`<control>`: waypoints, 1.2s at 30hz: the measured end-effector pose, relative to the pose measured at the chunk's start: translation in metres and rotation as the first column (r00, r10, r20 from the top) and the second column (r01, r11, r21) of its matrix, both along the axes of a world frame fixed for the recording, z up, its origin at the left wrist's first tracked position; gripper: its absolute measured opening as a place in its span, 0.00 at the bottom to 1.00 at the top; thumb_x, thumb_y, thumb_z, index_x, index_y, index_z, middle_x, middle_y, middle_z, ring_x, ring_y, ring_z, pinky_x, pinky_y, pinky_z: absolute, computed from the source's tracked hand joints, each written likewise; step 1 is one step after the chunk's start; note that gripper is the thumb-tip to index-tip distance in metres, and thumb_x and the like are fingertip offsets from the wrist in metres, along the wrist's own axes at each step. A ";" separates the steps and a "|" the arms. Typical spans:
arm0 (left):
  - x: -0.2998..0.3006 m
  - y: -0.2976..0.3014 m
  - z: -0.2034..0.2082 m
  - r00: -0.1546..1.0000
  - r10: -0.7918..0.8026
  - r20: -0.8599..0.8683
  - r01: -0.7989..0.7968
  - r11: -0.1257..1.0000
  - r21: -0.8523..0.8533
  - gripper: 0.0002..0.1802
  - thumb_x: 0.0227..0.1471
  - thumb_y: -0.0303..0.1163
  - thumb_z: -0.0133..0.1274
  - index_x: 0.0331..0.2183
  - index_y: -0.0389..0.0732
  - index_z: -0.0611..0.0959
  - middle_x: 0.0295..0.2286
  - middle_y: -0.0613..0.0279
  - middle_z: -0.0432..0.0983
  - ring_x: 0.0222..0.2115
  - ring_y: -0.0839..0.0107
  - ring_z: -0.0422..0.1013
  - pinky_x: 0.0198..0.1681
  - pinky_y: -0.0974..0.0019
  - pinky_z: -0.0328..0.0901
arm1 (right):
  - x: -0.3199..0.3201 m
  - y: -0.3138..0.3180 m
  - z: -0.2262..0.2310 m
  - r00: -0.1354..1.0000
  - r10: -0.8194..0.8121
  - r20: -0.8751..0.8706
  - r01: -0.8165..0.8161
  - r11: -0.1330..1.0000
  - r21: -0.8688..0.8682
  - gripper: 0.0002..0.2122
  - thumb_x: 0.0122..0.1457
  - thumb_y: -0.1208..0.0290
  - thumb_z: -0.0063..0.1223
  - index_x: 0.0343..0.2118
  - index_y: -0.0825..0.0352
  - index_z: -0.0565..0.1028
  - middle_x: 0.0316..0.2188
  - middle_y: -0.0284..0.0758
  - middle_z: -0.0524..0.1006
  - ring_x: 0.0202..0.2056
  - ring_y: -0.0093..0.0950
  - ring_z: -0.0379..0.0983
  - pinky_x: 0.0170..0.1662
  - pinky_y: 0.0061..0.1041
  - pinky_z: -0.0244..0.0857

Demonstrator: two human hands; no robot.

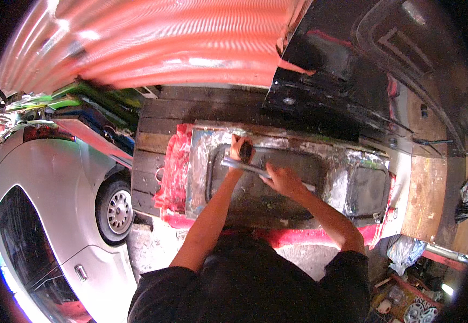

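Observation:
Both my hands are over a worn panel (331, 185) with red edges, white and grey patches and recessed dark sections. Farther from me, my left hand (239, 146) is closed around a dark rounded piece (246, 152), whose kind I cannot make out. A silver bar-shaped tool (242, 165) runs slantwise just below that hand. At the bar's right end, my right hand (283, 180) is closed on it. Whether the dark piece is joined to the bar cannot be seen.
A silver car (45, 172) stands close on the left. Pink corrugated sheeting (180, 43) rises behind dark wooden planks (191, 99). A large black glossy panel (325, 70) leans at the back right. Lower right, a plastic bag (406, 253) hangs near clutter.

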State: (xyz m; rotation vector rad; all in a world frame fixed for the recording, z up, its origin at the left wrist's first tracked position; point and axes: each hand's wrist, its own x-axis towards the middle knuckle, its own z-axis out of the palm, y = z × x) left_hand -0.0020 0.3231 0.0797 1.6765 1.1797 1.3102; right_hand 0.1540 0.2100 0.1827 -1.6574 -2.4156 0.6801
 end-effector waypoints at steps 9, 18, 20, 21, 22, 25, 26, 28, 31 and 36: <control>-0.001 -0.001 0.010 1.000 -0.028 0.002 0.028 1.000 -0.005 0.14 0.32 0.19 0.59 0.28 0.38 0.76 0.31 0.55 0.67 0.33 0.57 0.65 0.38 0.60 0.63 | -0.011 0.002 0.008 0.960 0.122 -0.251 -0.090 0.987 0.134 0.20 0.57 0.52 0.53 0.39 0.67 0.71 0.22 0.44 0.76 0.20 0.46 0.74 0.24 0.43 0.69; 0.006 0.008 -0.039 0.244 0.280 0.929 0.513 0.776 -0.368 0.11 0.51 0.40 0.53 0.31 0.46 0.72 0.27 0.62 0.71 0.28 0.65 0.70 0.31 0.64 0.66 | 0.013 -0.006 0.018 0.949 -0.279 -0.146 0.284 0.959 0.012 0.21 0.59 0.54 0.53 0.45 0.68 0.70 0.16 0.48 0.73 0.21 0.50 0.73 0.24 0.45 0.66; 0.009 0.015 -0.020 0.935 0.013 0.354 0.056 0.981 -0.185 0.11 0.44 0.36 0.58 0.30 0.43 0.76 0.27 0.61 0.70 0.29 0.64 0.70 0.32 0.62 0.66 | 0.014 -0.021 0.026 0.942 -0.323 -0.089 0.322 0.946 -0.029 0.22 0.59 0.54 0.53 0.47 0.69 0.70 0.17 0.48 0.73 0.21 0.50 0.73 0.24 0.45 0.66; 0.010 0.017 -0.011 0.990 0.064 -0.129 -0.054 0.996 0.076 0.12 0.40 0.33 0.60 0.30 0.42 0.78 0.26 0.61 0.70 0.29 0.63 0.70 0.33 0.61 0.66 | 0.014 -0.024 0.028 0.929 -0.357 -0.101 0.353 0.934 -0.057 0.22 0.59 0.54 0.53 0.47 0.69 0.70 0.17 0.48 0.74 0.21 0.50 0.73 0.24 0.44 0.66; 0.007 0.026 -0.017 0.992 0.071 -0.101 -0.062 0.995 0.083 0.11 0.41 0.31 0.60 0.29 0.42 0.77 0.26 0.63 0.72 0.28 0.65 0.70 0.31 0.62 0.66 | 0.011 -0.028 0.031 0.918 -0.380 -0.116 0.372 0.924 -0.091 0.23 0.59 0.54 0.53 0.47 0.70 0.70 0.18 0.48 0.74 0.21 0.49 0.73 0.24 0.44 0.66; 0.009 0.063 -0.013 0.995 0.101 -0.002 -0.100 0.977 -0.186 0.09 0.41 0.27 0.60 0.27 0.41 0.76 0.25 0.66 0.75 0.26 0.70 0.71 0.28 0.65 0.65 | 0.011 -0.037 0.024 0.891 -0.424 -0.159 0.413 0.905 -0.099 0.23 0.59 0.54 0.53 0.45 0.71 0.70 0.18 0.47 0.74 0.20 0.48 0.74 0.24 0.42 0.66; 0.012 0.070 0.002 0.992 0.122 0.033 -0.094 0.887 -0.452 0.07 0.41 0.26 0.59 0.26 0.40 0.77 0.25 0.67 0.75 0.25 0.71 0.71 0.28 0.66 0.65 | 0.015 -0.041 0.020 0.880 -0.442 -0.172 0.434 0.897 -0.084 0.22 0.60 0.54 0.52 0.45 0.71 0.70 0.18 0.47 0.74 0.20 0.48 0.74 0.24 0.41 0.66; -0.006 0.078 0.010 0.985 0.080 0.150 0.033 0.776 -0.630 0.07 0.41 0.28 0.60 0.26 0.42 0.78 0.22 0.71 0.73 0.23 0.76 0.68 0.26 0.69 0.64 | 0.018 -0.045 0.021 0.834 -0.514 -0.200 0.489 0.857 -0.163 0.22 0.60 0.54 0.52 0.43 0.71 0.71 0.19 0.47 0.74 0.22 0.47 0.74 0.26 0.41 0.65; -0.027 0.058 0.018 0.915 0.083 0.396 0.213 0.733 -0.646 0.07 0.42 0.27 0.61 0.28 0.44 0.79 0.22 0.74 0.72 0.23 0.81 0.67 0.25 0.75 0.62 | 0.023 -0.050 0.020 0.767 -0.601 -0.226 0.556 0.797 -0.234 0.24 0.60 0.51 0.51 0.43 0.73 0.71 0.18 0.49 0.74 0.22 0.49 0.73 0.27 0.43 0.66; -0.033 0.006 -0.001 0.917 -0.059 0.395 0.159 0.961 -0.225 0.12 0.41 0.18 0.57 0.31 0.40 0.78 0.29 0.66 0.73 0.33 0.76 0.69 0.38 0.71 0.63 | 0.031 -0.064 -0.011 0.776 -0.595 -0.210 0.596 0.800 -0.066 0.24 0.60 0.50 0.51 0.42 0.72 0.71 0.17 0.49 0.73 0.20 0.49 0.72 0.27 0.44 0.65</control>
